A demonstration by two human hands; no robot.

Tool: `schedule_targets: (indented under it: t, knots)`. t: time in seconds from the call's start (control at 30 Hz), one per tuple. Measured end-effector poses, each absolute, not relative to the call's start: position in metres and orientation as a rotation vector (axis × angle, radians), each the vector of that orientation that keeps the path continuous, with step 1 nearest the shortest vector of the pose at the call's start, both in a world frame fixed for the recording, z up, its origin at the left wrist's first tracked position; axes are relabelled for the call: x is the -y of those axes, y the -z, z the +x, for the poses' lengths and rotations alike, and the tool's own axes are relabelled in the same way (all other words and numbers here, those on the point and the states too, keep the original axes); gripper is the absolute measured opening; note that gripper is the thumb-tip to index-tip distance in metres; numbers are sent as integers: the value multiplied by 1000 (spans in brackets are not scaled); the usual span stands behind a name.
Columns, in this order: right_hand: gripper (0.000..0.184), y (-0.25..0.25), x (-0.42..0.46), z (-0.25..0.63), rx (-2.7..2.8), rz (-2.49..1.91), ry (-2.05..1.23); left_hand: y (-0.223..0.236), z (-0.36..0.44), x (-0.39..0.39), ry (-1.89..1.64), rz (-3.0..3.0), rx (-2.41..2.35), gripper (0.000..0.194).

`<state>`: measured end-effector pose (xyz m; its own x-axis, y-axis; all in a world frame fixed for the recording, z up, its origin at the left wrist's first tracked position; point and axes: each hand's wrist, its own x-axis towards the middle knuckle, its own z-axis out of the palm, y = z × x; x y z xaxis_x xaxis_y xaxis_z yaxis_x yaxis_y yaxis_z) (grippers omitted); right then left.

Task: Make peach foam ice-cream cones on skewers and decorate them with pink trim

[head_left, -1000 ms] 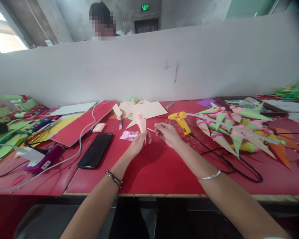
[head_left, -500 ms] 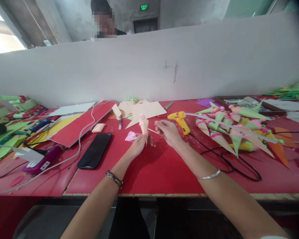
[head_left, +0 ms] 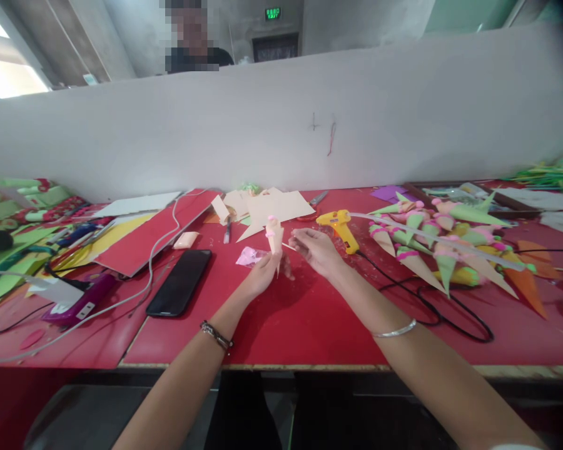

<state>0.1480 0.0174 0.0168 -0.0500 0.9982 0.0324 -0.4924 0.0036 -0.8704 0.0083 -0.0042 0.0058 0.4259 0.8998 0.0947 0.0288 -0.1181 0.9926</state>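
Note:
My left hand [head_left: 261,275] is closed around the lower part of a small cream paper cone [head_left: 274,237], held upright with its point down. Pink trim and a pale rounded top show at the cone's upper end. In my right hand [head_left: 315,250], finger and thumb pinch a thin pale stick [head_left: 288,247], whose far end points at the cone; whether it touches cannot be made out. Just right of that hand lies a yellow glue gun [head_left: 341,228] with a clear glue stick in its back. A crumpled pink packet [head_left: 251,256] rests beside my left hand.
Many finished-looking paper cones [head_left: 443,244] are heaped at the right, beside the glue gun's black cord [head_left: 422,300]. A phone [head_left: 179,283] and purple power strip [head_left: 82,306] lie left. Cream paper sheets [head_left: 281,205] and scissors [head_left: 316,200] sit behind. A person [head_left: 192,37] is beyond the partition [head_left: 263,125].
The cone in my left hand has shifted slightly to the right. My right hand stays almost in place with the stick. The person beyond the partition has moved a little left.

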Motion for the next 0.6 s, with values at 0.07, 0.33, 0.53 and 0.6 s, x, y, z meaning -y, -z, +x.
schedule_targets:
  t: [0.07,0.33,0.53,0.6]
  knots:
    - [16,-18,-16,148,894,-770,-1445,-6,9,4,-922,1490,-869,42]
    - [14,-18,-17,147,786,-723,-1390,-4,9,4,-911,1475,-837,43]
    - [15,-18,-18,146,791,-758,-1342,-5,9,6,-902,1500,-857,43]
    - [17,-19,-17,145,785,-734,-1353,-5,9,6,-903,1509,-864,43]
